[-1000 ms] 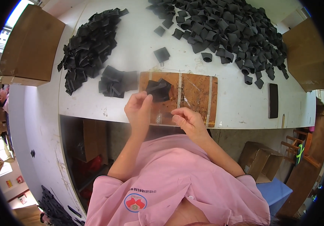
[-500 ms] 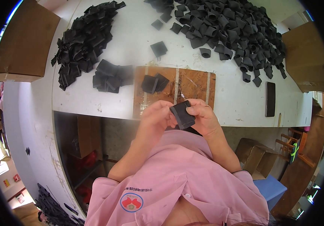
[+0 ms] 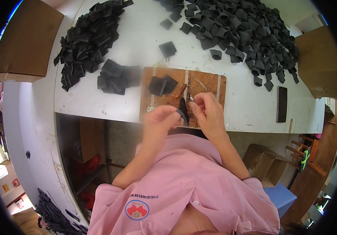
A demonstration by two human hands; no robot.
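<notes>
My left hand (image 3: 161, 120) pinches a small black fabric-like piece (image 3: 183, 110), seen nearly edge-on above the front of a brown board (image 3: 203, 84). Close by on the right, my right hand (image 3: 210, 116) has its thumb and fingers together beside a small shiny thing (image 3: 191, 99). Whether those fingers grip it, I cannot tell for sure. A thin brown stick (image 3: 183, 90) shows just beyond the black piece. On the board's left part lie a few overlapping black pieces (image 3: 162, 85).
Flat black pieces form a heap (image 3: 88, 41) at the far left, with a smaller stack (image 3: 117, 77) nearer. Curled black pieces (image 3: 239, 35) are piled at the far right. A phone (image 3: 281, 104) lies at the right. Cardboard boxes (image 3: 25, 39) flank the white table (image 3: 137, 43).
My right hand has let go of the black piece and moved up over the board, beside the shiny thing. The piece, still in my left hand, has turned from face-on to edge-on.
</notes>
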